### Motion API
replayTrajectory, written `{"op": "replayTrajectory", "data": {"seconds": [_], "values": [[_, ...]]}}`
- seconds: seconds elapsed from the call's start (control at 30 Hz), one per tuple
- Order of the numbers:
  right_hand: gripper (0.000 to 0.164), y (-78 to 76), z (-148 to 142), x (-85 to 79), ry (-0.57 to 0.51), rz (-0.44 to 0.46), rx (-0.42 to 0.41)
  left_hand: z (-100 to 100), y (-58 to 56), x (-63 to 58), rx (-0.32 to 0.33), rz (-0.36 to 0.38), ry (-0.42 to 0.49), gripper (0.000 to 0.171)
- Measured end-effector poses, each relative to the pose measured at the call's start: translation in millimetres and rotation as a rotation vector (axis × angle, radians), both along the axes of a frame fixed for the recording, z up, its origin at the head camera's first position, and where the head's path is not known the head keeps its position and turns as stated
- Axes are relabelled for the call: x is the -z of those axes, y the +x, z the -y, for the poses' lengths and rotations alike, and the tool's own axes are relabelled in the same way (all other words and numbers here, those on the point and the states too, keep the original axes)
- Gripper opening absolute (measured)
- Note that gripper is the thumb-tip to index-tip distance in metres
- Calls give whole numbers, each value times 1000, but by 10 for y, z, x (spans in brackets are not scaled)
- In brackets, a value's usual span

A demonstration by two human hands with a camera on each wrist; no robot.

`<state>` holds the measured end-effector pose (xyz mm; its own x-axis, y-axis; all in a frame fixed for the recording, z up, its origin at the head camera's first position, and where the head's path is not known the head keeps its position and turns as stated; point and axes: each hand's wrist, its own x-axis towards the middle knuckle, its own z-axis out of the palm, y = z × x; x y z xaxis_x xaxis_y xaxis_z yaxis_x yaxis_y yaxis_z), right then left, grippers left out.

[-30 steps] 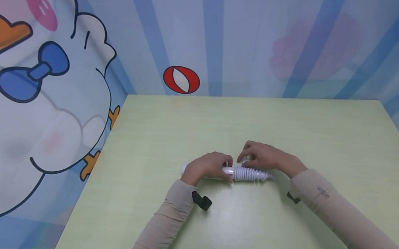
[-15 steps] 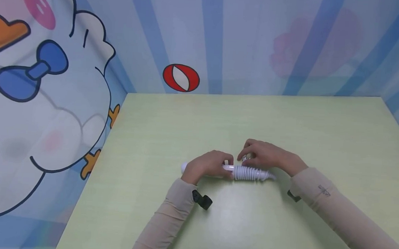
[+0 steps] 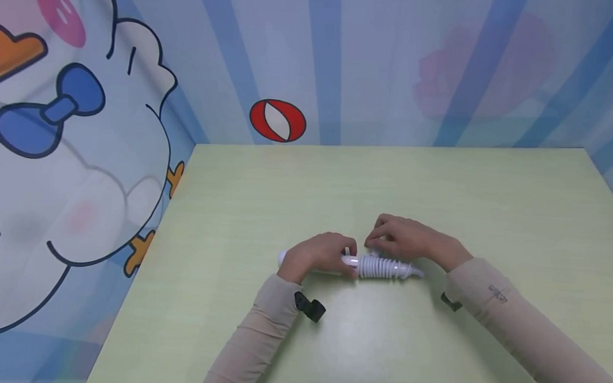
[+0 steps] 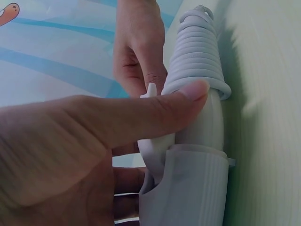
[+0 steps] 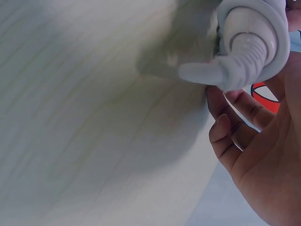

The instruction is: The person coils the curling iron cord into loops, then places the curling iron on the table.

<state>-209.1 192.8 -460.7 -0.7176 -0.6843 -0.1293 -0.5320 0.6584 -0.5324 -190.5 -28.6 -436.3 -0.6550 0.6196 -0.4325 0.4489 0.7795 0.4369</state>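
Note:
A white curling iron [image 3: 353,262] lies lengthwise on the table, its white cord [image 4: 195,56] wound in tight coils round the handle. My left hand [image 3: 321,252] grips the iron beside the coils, thumb across the front and fingers curled behind. A white clamp lever [image 4: 153,150] stands out near that thumb. At the far side of the coils, my right hand [image 3: 405,238] pinches a small white piece, apparently the cord's plug [image 3: 375,253], mostly hidden by the fingers. A ridged cord sleeve [image 5: 244,59] points out from the handle's end in the right wrist view.
The pale green table [image 3: 286,184] meets a striped blue backdrop [image 3: 370,67] at the back. A printed duck [image 3: 77,202] covers the left wall. Each wrist wears a black camera strap, the left wrist's camera [image 3: 311,308] showing most plainly.
Both hands stay nearly in place on the iron. A shiny metal bit between the right fingers showed half a second ago and is now covered as those fingers have shifted slightly.

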Motion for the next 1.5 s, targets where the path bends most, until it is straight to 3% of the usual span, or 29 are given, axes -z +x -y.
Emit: {"op": "replayTrajectory", "data": {"seconds": [0.53,0.87,1.2,1.5], "values": [[21,-2,5,24,9,-11,-4,21,10,-18,-30,24,-12,46],[13,-43,-10,5,-10,35,-19,40,-4,-24,-11,37,25,38],[14,-108,-92,15,12,158,32,42,-15,-2,9,34,33,31],[16,-99,-90,16,-12,163,36,41,-8,-30,7,25,20,36]]}}
